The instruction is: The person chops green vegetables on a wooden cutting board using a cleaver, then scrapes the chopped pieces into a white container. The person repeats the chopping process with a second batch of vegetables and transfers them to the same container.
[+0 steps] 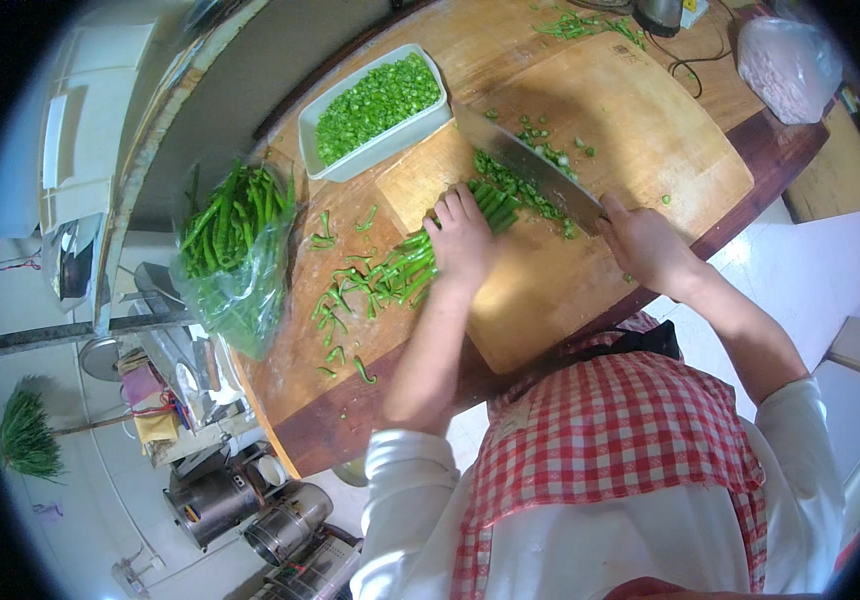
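My left hand (462,244) presses down on a bundle of long green chili peppers (407,264), whose cut ends point right on a wooden cutting board (550,300). In my right hand (644,244) is the handle of a broad cleaver (527,165). Its blade slants up and left, just beyond the cut ends. Chopped green pieces (501,172) lie along both sides of the blade. Behind my left hand stands a white rectangular tub (385,157), filled with chopped green peppers (377,105).
An open plastic bag of whole green peppers (231,225) stands at the table's left. Loose stem ends (336,300) are scattered near the bundle. A tied plastic bag with pale contents (786,71) sits far right, beside a black cable (689,64). Metal pots (216,502) stand below left.
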Motion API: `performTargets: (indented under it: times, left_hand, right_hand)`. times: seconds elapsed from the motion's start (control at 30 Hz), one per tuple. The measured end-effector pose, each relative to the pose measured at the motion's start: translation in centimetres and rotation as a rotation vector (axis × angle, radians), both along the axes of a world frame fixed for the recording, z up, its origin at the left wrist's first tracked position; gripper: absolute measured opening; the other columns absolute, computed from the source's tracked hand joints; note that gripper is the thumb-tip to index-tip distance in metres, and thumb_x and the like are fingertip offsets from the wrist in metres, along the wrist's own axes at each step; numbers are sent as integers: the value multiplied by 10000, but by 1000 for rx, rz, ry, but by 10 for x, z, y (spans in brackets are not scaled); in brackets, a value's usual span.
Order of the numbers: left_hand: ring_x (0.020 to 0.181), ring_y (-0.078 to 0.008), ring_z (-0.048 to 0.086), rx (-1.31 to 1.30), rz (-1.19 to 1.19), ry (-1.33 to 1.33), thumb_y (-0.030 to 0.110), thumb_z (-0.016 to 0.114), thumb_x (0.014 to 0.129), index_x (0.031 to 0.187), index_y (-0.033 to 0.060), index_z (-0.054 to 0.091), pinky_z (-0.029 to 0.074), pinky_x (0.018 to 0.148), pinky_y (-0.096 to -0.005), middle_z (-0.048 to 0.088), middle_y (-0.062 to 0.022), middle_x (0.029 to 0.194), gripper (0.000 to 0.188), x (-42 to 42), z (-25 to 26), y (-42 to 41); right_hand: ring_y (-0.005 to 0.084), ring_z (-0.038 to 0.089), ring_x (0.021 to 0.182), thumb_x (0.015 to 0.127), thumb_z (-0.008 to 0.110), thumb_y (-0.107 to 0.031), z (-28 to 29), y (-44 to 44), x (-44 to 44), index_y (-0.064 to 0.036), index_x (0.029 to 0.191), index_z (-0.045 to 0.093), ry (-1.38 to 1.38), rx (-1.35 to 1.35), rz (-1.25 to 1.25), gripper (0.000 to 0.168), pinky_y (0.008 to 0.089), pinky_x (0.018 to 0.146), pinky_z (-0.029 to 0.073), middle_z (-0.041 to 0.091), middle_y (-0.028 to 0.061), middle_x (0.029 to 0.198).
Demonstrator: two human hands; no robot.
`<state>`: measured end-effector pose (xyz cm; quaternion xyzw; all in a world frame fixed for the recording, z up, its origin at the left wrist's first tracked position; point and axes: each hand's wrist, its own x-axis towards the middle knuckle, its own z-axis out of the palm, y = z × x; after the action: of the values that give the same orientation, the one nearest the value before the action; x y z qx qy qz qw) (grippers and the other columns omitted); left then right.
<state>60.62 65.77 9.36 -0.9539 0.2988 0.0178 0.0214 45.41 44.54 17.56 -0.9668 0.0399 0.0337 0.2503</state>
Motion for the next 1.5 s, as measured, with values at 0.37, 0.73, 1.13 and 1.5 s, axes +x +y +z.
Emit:
performTargets:
  times: [0.37, 0.73, 1.13, 1.5]
  left_hand:
    - [1143, -340, 465, -417, 143, -379, 365, 604, 852, 1297, -18, 486, 336, 978, -482, 515, -183, 1249, 599, -16, -26, -16]
    - [919, -294, 563, -515, 239, -362, 222, 567, 895, 1003, 118, 629, 443, 795, -420, 604, -64, 1023, 162, -6, -17, -22]
    - [905, -289, 570, -578, 134, -406, 196, 606, 860, 995, 116, 623, 477, 735, -432, 600, -58, 1020, 158, 0, -20, -14]
    - [890, -305, 569, -634, 118, -374, 172, 600, 845, 987, 83, 594, 477, 729, -439, 579, -97, 994, 167, 3, -15, -14]
  right_hand:
    - [397, 643, 661, 865, 512, -72, -5, 29, 14, 51, 1059, 439, 205, -185, 170, 241, 468, 599, 500, 626, 192, 663]
    - [416, 641, 721, 934, 382, -93, 43, 43, 32, 94, 1203, 388, 476, -138, 94, 328, 480, 643, 512, 619, 214, 699]
    - [422, 645, 724, 975, 354, -106, 27, 46, 63, 72, 1221, 427, 464, -31, 20, 312, 498, 587, 498, 592, 274, 706]
    - [428, 630, 699, 964, 343, -99, 34, 53, 64, 27, 1117, 424, 462, -41, 24, 213, 499, 576, 474, 565, 254, 672]
